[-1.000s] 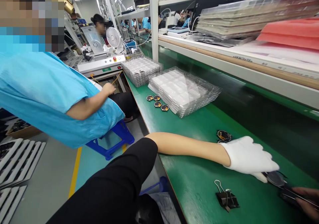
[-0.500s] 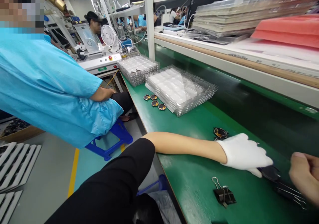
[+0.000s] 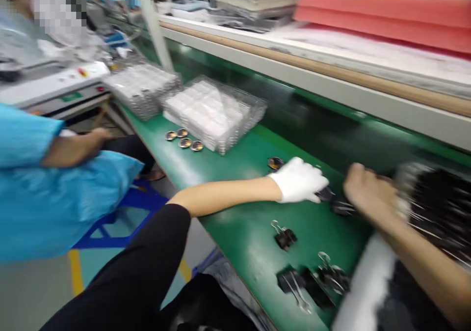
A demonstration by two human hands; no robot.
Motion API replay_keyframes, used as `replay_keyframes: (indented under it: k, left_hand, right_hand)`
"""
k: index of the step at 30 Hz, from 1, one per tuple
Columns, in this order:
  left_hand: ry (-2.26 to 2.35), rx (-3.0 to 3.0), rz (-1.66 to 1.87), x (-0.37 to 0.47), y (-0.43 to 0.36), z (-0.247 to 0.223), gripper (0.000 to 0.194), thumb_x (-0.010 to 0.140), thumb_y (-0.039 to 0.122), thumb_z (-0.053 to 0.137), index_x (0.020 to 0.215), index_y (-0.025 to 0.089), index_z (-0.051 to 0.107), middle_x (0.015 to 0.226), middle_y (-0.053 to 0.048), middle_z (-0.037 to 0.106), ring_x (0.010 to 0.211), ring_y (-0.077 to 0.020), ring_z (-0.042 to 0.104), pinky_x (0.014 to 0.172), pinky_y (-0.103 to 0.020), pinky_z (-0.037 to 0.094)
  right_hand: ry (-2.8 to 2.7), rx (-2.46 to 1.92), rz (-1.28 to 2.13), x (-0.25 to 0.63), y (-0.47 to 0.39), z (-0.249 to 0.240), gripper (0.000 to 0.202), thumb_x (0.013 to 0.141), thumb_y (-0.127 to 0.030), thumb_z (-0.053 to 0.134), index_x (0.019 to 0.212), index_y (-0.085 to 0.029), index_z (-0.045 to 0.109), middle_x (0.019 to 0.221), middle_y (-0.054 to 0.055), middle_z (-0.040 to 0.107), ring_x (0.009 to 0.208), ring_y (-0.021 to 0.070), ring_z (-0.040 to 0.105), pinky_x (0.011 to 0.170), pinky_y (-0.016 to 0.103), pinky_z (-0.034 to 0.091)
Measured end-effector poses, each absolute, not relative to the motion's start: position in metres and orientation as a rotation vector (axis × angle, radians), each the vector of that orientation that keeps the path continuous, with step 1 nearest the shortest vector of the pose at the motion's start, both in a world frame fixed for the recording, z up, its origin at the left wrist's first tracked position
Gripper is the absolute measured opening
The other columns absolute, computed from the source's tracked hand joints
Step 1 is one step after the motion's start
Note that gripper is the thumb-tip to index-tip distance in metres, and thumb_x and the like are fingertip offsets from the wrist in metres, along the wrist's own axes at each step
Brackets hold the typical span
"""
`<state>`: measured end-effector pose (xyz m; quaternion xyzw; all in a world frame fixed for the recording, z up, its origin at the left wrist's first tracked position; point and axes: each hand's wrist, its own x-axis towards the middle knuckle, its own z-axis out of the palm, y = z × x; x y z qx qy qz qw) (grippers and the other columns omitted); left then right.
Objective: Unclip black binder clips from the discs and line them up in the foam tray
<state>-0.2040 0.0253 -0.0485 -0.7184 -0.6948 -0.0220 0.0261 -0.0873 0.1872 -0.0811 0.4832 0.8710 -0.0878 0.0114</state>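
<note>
My left hand [image 3: 300, 179], in a white glove, reaches over the green bench with its fingers closed on the edge of a dark round watch part [image 3: 325, 193]. A black binder clip [image 3: 342, 207] is at the far end of that part. Just right of the clip is my bare right hand [image 3: 370, 191], its fingers curled in and blurred; whatever may be inside them is hidden. Behind my left wrist lies a round watch head [image 3: 275, 163] with an orange and black face. Nearer me lie another binder clip [image 3: 284, 236] and several black clips with dark parts [image 3: 294, 284].
Stacked clear plastic trays [image 3: 209, 112] stand farther along the bench [image 3: 239, 233], with several watch heads [image 3: 184, 142] before them. At right is a blurred pile of black clips [image 3: 441, 208]. A shelf [image 3: 331, 83] overhangs the back. A co-worker in blue [image 3: 55, 188] sits at left.
My view has swung right and down, bringing more clips and the pile at right into sight. My left hand keeps hold of the dark watch part; my right hand remains beside its clip.
</note>
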Motion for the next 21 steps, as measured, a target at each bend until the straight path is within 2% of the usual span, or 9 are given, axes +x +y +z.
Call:
replay_keyframes:
  k: [3, 8, 16, 21]
  left_hand:
    - [-2.177, -2.161, -0.050, -0.208, 0.025, -0.046, 0.040, 0.095, 0.051, 0.067, 0.111, 0.015, 0.071, 0.106, -0.014, 0.072, 0.100, -0.0326, 0.067, 0.081, -0.041, 0.038]
    - [-2.250, -2.157, 0.042, -0.211, 0.030, -0.045, 0.041, 0.096, 0.053, 0.065, 0.120, 0.020, 0.068, 0.114, -0.011, 0.070, 0.105, -0.0297, 0.063, 0.083, -0.038, 0.032]
    - [-2.316, -2.186, 0.083, -0.209, 0.029, -0.036, 0.041, 0.096, 0.052, 0.066, 0.121, 0.020, 0.069, 0.115, -0.010, 0.069, 0.105, -0.0290, 0.061, 0.083, -0.037, 0.029]
    - [-2.287, -2.192, 0.033, -0.207, 0.030, -0.044, 0.045, 0.096, 0.054, 0.064, 0.123, 0.019, 0.067, 0.116, -0.011, 0.068, 0.106, -0.0297, 0.061, 0.086, -0.038, 0.031]
  right_hand:
    - [2.698, 1.739, -0.621, -0.096, 0.167, -0.063, 0.075, 0.108, -0.045, 0.008, 0.140, -0.004, 0.062, 0.135, 0.032, 0.061, 0.133, 0.0449, 0.058, 0.111, 0.060, 0.040]
    - [2.759, 1.876, -0.992, -0.088, 0.170, -0.076, 0.077, 0.106, -0.057, 0.006, 0.140, -0.015, 0.061, 0.142, 0.026, 0.055, 0.141, 0.0434, 0.046, 0.116, 0.065, 0.032]
    - [2.818, 1.809, -0.985, -0.085, 0.179, -0.090, 0.066, 0.108, -0.049, 0.008, 0.133, -0.012, 0.056, 0.138, 0.026, 0.053, 0.142, 0.0372, 0.040, 0.121, 0.063, 0.023]
    - [2.824, 1.832, -0.982, -0.083, 0.180, -0.091, 0.065, 0.109, -0.045, 0.004, 0.136, -0.012, 0.054, 0.139, 0.024, 0.052, 0.145, 0.0340, 0.038, 0.123, 0.058, 0.024]
